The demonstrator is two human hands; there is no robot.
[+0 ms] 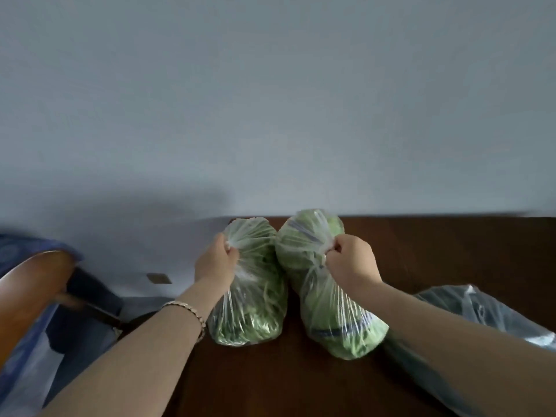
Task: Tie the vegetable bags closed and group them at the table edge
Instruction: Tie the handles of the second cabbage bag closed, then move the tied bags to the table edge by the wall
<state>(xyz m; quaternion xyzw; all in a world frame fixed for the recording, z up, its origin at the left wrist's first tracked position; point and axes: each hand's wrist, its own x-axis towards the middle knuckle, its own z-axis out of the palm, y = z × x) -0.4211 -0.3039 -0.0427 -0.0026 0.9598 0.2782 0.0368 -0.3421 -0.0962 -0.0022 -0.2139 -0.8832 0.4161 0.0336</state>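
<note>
Head view: two hands grip bag necks.
Left hand [215, 260] pinches left bag [252, 299]; right hand [350, 261] pinches right bag [328, 311], bags touching on table [270, 380].

On the dark wooden desk [451, 251], the left hand [215, 260] grips the gathered top of a clear bag of greens [252, 311], the right hand [350, 260] another bag [331, 320]. They touch; a third bag [481, 314] lies right.
</note>
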